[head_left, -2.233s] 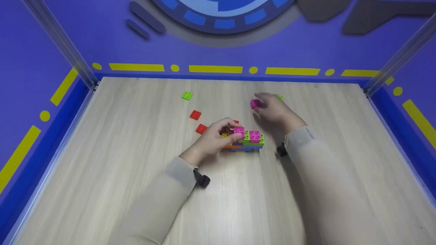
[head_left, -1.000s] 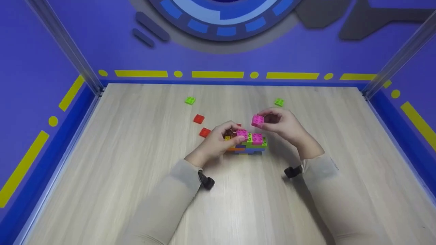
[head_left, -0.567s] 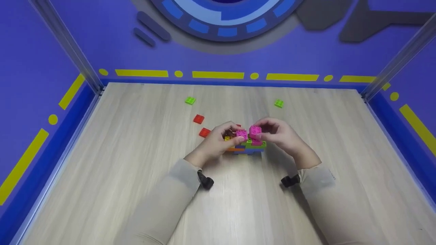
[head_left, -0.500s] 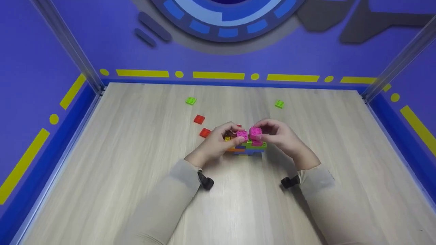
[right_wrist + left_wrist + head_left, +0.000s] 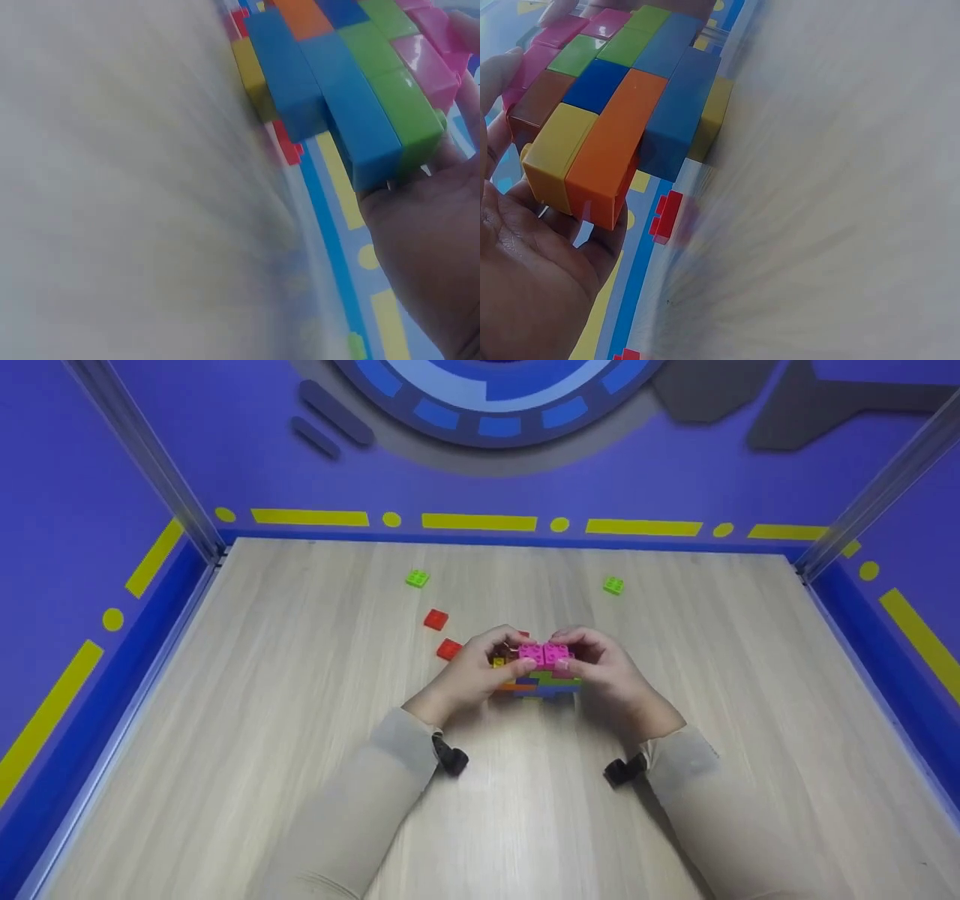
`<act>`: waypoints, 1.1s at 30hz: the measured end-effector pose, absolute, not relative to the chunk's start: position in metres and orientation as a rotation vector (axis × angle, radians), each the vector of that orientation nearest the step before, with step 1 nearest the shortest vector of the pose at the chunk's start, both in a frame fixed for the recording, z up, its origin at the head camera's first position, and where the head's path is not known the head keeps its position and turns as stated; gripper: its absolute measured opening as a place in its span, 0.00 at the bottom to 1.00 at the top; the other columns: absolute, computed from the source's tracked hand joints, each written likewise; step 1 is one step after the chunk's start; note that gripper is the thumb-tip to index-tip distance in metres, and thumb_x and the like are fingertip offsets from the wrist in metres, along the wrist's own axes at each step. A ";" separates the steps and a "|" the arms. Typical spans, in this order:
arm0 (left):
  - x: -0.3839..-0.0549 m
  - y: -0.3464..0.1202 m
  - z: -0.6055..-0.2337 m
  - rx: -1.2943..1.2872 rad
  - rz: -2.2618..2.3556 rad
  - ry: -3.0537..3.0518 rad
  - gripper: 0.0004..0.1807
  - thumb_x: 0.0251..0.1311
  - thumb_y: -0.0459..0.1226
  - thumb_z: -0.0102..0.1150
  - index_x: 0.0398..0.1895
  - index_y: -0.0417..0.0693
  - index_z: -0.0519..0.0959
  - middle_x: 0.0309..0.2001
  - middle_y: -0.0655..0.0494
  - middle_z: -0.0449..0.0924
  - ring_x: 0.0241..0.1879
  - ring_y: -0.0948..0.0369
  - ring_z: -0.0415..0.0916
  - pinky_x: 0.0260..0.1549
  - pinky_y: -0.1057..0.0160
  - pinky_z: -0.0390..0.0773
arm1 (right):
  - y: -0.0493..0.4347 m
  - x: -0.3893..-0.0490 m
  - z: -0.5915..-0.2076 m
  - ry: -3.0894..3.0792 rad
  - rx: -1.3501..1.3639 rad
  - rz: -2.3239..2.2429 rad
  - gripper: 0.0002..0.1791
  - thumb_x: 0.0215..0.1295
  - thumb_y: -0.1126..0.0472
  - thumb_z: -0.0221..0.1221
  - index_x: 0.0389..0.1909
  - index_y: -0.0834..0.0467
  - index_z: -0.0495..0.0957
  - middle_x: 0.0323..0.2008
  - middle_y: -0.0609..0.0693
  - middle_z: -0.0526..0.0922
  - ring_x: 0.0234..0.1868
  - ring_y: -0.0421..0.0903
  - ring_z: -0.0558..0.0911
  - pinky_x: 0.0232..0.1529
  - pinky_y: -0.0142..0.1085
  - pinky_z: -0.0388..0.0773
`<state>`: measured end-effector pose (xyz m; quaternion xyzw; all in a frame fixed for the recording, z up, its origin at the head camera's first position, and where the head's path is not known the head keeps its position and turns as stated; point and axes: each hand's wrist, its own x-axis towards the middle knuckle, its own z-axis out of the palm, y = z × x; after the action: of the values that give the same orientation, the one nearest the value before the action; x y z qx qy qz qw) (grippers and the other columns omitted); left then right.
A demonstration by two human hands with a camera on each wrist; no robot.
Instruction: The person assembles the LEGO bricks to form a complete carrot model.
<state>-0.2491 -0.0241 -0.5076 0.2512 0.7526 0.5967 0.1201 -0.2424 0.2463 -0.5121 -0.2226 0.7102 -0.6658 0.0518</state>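
Observation:
A stepped build of toy building bricks (image 5: 556,691) stands on the table, layered in blue, orange, green, yellow and brown. Two pink bricks sit side by side at its top. My left hand (image 5: 472,671) pinches the left pink brick (image 5: 531,650), thumb on the near side and fingers behind. With thumb and fingers, my right hand (image 5: 611,682) pinches the right pink brick (image 5: 556,651), which overlaps a lower pink brick. The left wrist view shows a long orange brick (image 5: 619,142) and a yellow brick (image 5: 561,150); the right wrist view shows blue bricks (image 5: 360,124) under green ones.
Two flat red bricks, one farther back (image 5: 436,619) and one closer (image 5: 449,649), lie left of the build. Another red piece (image 5: 523,635) shows behind it. Green bricks lie at the back left (image 5: 417,578) and back right (image 5: 613,585). Blue panels (image 5: 480,487) enclose the table.
My right hand has picked up a pink brick from the back right, brought it over the build and lowered it beside the left pink brick. The left hand has kept its grip.

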 end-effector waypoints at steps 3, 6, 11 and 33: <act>-0.249 -0.024 -0.506 0.739 1.747 2.196 0.18 0.80 0.48 0.70 0.65 0.54 0.83 0.60 0.52 0.85 0.57 0.55 0.79 0.58 0.60 0.81 | 0.243 -0.242 -0.513 2.169 -0.708 -2.036 0.13 0.79 0.72 0.62 0.58 0.74 0.78 0.56 0.40 0.86 0.57 0.39 0.84 0.60 0.29 0.84; -0.249 -0.024 -0.506 0.740 1.746 2.195 0.19 0.80 0.48 0.70 0.66 0.55 0.83 0.61 0.52 0.85 0.59 0.56 0.79 0.59 0.60 0.82 | 0.241 -0.241 -0.513 2.188 -0.749 -2.032 0.15 0.80 0.72 0.61 0.58 0.79 0.75 0.54 0.40 0.87 0.55 0.40 0.84 0.58 0.29 0.83; -0.249 -0.024 -0.506 0.759 1.749 2.189 0.19 0.80 0.47 0.69 0.67 0.53 0.82 0.60 0.51 0.85 0.57 0.56 0.79 0.58 0.60 0.81 | 0.240 -0.240 -0.512 2.222 -0.752 -2.010 0.13 0.79 0.75 0.61 0.58 0.79 0.76 0.55 0.41 0.87 0.58 0.41 0.84 0.59 0.29 0.83; -0.256 -0.037 -0.490 0.798 1.558 2.296 0.27 0.74 0.49 0.76 0.72 0.53 0.85 0.65 0.54 0.89 0.62 0.53 0.84 0.65 0.52 0.82 | 0.238 -0.232 -0.509 2.324 -0.574 -1.903 0.14 0.82 0.69 0.63 0.63 0.69 0.81 0.53 0.45 0.85 0.56 0.43 0.82 0.58 0.31 0.81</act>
<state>-0.2558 -0.0373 -0.4904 0.2743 0.7888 0.5351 0.1269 -0.2319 0.2380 -0.5094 -0.1875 0.7593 -0.6218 0.0417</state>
